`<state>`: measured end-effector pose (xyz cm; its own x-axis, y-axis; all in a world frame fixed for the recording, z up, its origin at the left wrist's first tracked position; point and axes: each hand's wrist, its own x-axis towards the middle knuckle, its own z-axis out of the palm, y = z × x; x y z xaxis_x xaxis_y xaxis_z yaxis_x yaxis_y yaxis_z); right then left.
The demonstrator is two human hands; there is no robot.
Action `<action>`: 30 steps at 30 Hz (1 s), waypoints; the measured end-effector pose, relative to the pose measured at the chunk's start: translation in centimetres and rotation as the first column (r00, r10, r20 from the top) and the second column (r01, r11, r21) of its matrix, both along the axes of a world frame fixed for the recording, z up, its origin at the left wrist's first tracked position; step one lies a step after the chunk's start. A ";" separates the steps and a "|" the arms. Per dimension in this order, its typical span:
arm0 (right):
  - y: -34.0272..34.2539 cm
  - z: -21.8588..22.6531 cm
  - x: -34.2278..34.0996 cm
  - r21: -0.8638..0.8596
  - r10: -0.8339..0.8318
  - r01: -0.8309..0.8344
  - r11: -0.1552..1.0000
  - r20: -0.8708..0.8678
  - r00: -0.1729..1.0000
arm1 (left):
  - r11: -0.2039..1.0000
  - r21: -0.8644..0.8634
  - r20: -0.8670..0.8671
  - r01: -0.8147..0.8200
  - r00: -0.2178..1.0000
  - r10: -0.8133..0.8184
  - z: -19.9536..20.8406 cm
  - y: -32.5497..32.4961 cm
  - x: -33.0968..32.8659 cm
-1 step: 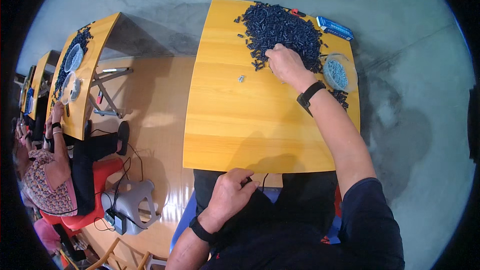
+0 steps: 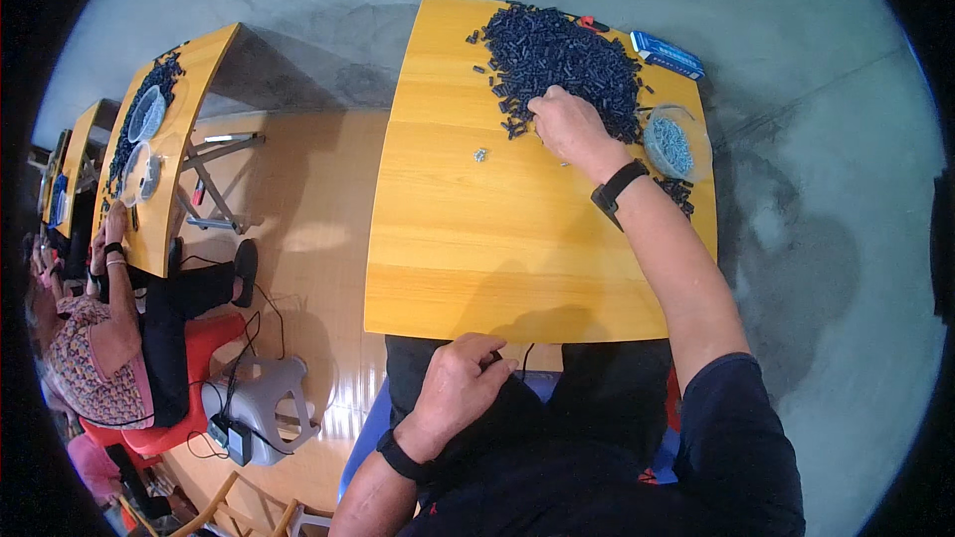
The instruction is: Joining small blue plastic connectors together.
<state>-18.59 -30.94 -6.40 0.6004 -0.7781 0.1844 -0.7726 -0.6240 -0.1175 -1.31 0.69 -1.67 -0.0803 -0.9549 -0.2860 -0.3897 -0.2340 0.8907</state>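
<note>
Tabletop, blue box near dark pile

The person wears a navy short-sleeved shirt, dark trousers and two black wrist straps

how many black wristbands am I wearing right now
2: one wristband around the wrist of your left hand, another wristband around that of your right hand.
</note>
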 end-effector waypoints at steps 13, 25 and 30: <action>2.6 0.1 0.3 0.068 0.074 -0.076 0.995 0.041 0.996 | 0.999 -0.037 0.010 0.026 1.000 -0.026 -0.2 0.0 0.0; 9.7 1.9 -5.1 -0.033 -0.174 0.192 0.981 0.297 0.939 | 1.000 0.010 0.000 0.016 1.000 -0.016 0.0 0.0 -0.2; 13.1 0.6 -8.6 0.202 -0.481 0.446 0.872 0.184 0.857 | 0.999 0.015 0.008 0.035 0.999 -0.035 0.0 0.0 -0.3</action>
<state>-27.24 -17.82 -5.81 0.1204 -0.9840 0.1310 -0.9101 -0.1622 -0.3813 -1.65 0.65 -1.63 -0.1113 -0.9471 -0.3010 -0.4053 -0.2333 0.8839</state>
